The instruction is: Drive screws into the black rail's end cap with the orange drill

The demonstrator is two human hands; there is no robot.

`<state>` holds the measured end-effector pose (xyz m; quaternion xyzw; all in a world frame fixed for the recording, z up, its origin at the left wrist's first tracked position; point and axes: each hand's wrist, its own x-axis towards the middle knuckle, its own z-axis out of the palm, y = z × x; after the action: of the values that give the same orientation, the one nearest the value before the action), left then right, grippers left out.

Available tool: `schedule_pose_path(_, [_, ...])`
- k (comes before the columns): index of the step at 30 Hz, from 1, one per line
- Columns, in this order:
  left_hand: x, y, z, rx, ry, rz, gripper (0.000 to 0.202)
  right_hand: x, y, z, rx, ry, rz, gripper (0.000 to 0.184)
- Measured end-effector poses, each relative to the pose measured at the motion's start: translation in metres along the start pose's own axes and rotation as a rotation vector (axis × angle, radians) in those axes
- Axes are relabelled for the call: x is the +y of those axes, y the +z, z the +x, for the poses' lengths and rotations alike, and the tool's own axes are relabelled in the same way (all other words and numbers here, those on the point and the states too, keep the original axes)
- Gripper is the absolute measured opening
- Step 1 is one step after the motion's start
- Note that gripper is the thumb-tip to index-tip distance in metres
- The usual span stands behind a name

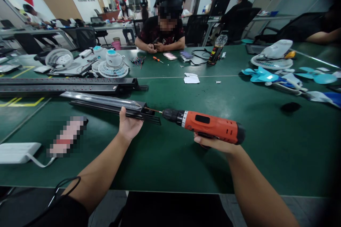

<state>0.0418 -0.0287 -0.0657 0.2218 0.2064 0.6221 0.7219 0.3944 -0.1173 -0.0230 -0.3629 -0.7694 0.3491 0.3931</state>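
Observation:
My right hand (215, 143) is closed around the grip of an orange and black cordless drill (210, 125), which points left. A long thin drill bit (153, 110) reaches from its chuck to the right end of a long black metal profile (106, 103). Whether the bit's tip touches or enters the profile I cannot tell. My left hand (130, 126) supports the profile from below near that end, with the thumb up along its near side. A shiny clear strip, perhaps film, runs along the profile's top.
More black profiles (66, 84) lie behind on the green table (170, 170). White fans (113, 65) stand beyond, and blue fan blades (261, 75) lie right. A blurred-out phone (69, 135) is cabled to a white box (20, 151). Opposite sits a person (161, 32) near an orange screwdriver (157, 59).

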Motion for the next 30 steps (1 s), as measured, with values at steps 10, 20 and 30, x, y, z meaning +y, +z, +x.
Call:
schedule_pose_path(10, [-0.0032, -0.0009, 0.0030, 0.076, -0.035, 0.040, 0.075, 0.0008, 0.0014, -0.0003, 0.025, -0.004, -0.033, 0.023])
schedule_pose_path(20, [-0.0036, -0.0067, 0.0058, 0.022, -0.047, 0.018, 0.073, 0.0043, 0.0028, 0.0012, 0.059, -0.065, -0.083, 0.015])
schedule_pose_path(30, [-0.0041, -0.0036, 0.0053, -0.003, -0.044, 0.017, 0.071, 0.0015, 0.0034, 0.0016, 0.050, -0.069, -0.047, 0.012])
